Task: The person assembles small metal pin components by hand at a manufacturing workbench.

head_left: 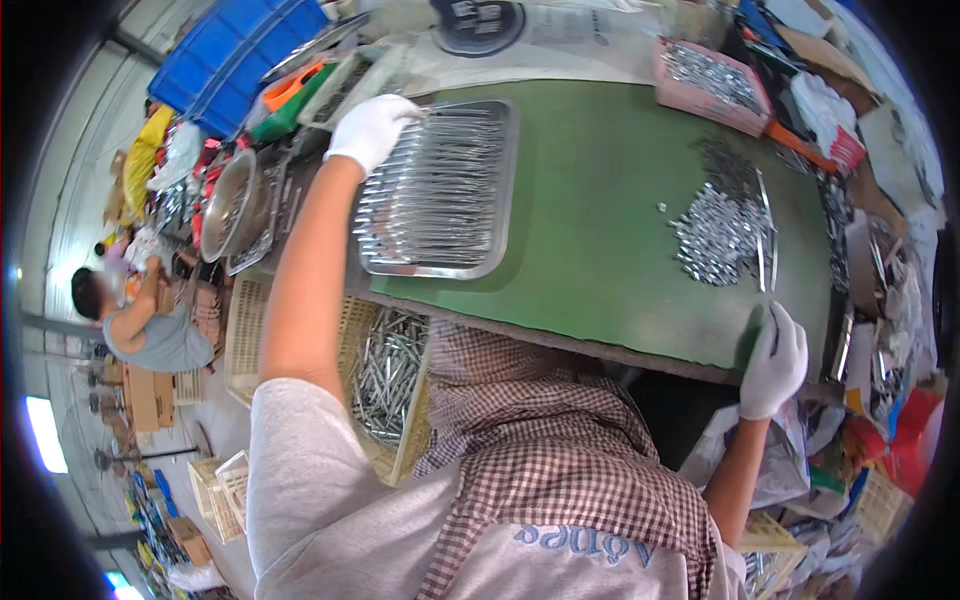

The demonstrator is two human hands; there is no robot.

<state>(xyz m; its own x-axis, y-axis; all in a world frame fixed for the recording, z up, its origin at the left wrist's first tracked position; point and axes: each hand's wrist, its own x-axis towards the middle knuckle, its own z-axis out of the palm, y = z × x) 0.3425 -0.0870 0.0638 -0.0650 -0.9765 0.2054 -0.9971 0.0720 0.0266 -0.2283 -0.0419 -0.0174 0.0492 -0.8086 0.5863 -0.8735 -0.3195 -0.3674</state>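
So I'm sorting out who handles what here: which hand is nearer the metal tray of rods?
Left. The left hand rests on the far-left corner of the metal tray. The right hand is far off, at the green table's near-right edge.

Between the left hand (372, 128) and the right hand (773, 362) the green desk (590, 230) lies bare, a broad lane for passing. Under the left fingers (400, 108) a steel tray (440, 190) of thin rods fills the near-left corner. Ahead of the right fingers (775, 318) a heap of small metal parts (715, 235) blocks the way; beyond it sits a pink bin (712, 85). Clutter crowds the desk's right rim
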